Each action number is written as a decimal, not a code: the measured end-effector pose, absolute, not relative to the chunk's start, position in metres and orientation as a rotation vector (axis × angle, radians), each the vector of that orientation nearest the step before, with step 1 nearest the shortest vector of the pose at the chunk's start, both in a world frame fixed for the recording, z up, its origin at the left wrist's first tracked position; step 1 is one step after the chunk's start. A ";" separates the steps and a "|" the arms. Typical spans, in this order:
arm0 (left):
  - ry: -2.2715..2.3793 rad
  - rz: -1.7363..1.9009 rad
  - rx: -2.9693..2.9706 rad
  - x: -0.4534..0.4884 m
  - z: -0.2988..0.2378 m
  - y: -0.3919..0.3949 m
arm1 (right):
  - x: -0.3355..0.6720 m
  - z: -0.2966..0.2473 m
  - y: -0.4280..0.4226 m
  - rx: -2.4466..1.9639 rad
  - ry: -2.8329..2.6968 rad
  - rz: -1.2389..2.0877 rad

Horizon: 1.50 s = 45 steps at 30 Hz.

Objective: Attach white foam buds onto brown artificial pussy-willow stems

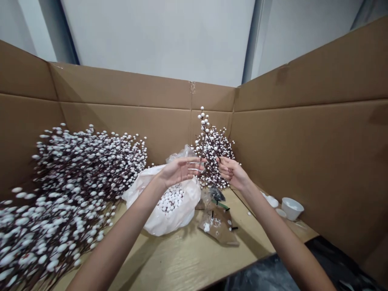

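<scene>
An artificial berry branch [203, 121] with white berries on a dark stem stands upright between my hands. My left hand [178, 169] has its thumb and fingertips at the stem and seems to pinch it lightly; the other fingers are stretched out. My right hand [233, 171] is closed, with thumb and forefinger pinching a thin twig of the branch, its other fingers curled. Behind the hands, a bunch of similar berry branches [222, 143] overlaps the branch, so its outline is hard to separate. Below my left hand, a white plastic bag [188, 206] holds many loose white berries [171, 199].
Large piles of berry branches [91, 161] fill the left side. A cardboard piece [220, 230] bears white bits and black sticks. A white plastic cup [292, 209] stands at right. Tall cardboard walls [318, 149] enclose the table [172, 258]. Black plastic sheeting [273, 275] lies at front right.
</scene>
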<state>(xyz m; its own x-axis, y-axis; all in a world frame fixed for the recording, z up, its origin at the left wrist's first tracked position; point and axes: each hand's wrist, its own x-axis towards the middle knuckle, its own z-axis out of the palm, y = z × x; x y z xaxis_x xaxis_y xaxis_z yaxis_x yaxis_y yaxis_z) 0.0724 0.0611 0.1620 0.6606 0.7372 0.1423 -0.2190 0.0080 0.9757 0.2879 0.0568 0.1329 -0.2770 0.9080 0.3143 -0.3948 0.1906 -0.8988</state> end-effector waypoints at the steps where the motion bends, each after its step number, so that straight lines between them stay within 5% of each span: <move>1: 0.487 0.795 1.381 0.071 0.162 0.058 | 0.288 0.132 0.055 -0.562 -1.267 1.399; 20: 0.706 1.112 1.613 0.090 0.137 0.028 | 0.265 0.110 0.054 -0.634 -1.286 1.097; 30: 0.918 1.205 1.858 0.081 0.125 0.028 | 0.264 0.109 0.046 -0.755 -1.336 0.530; 45: 0.997 1.343 1.905 0.081 0.112 0.028 | 0.266 0.101 0.023 -0.791 -1.307 0.509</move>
<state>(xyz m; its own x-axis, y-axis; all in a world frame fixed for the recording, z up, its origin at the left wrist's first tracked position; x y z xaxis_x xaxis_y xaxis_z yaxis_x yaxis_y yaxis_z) 0.0812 0.0282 0.1116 0.2072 0.8404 0.5008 0.2360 -0.5397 0.8081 0.2656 0.0235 0.1007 0.2115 0.7303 0.6495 0.0983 0.6453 -0.7576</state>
